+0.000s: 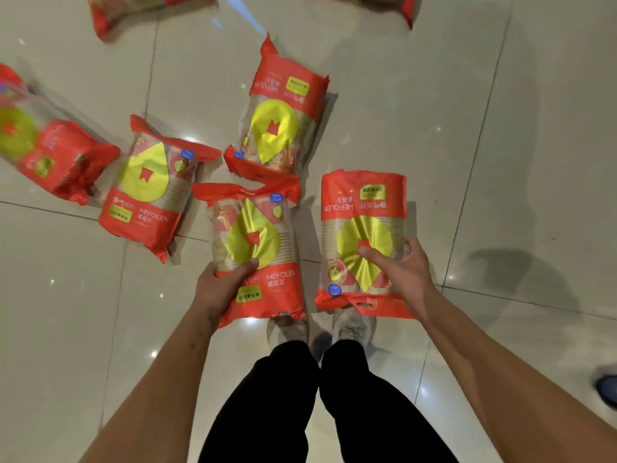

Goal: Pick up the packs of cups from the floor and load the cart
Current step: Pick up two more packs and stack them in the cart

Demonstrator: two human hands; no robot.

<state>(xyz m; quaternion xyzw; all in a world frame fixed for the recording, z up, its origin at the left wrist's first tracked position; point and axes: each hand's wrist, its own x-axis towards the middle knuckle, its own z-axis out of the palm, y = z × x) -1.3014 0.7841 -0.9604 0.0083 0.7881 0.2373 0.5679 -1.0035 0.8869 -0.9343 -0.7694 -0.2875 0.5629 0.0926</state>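
We're bent over the tiled floor (500,162) with a pack in each hand, so let's use the pack in our left hand (257,248) as the marker for everything else.

Going left to right: furthest left of it there's a blurry pack (50,155) lying at an angle, then one just beside it (150,185) that reads "WEFOLEN" with Chinese characters under it and a small blue sticker we can't read. Two more sit up at the top edge, cut off by the frame.

Our left hand (220,285) grips the marker pack low on its left side, thumb curled over the front and the other fingers wrapped behind, out of sight. It also says "WEFOLEN", plus a yellow-green label in Chinese. Just beyond it lies another pack (280,125), its printing upside down to us.

Right of the marker, our right hand (397,265) grips the second pack (364,235), thumb across the yellow teardrop and fingers curled around the right edge. Same brand, upside down.

Tip for this step: these wrappers look slippery and soft, so we'd squeeze around the cup stack itself, not the loose plastic, and lift both evenly. The cart isn't in view, so we can't say which way to turn.
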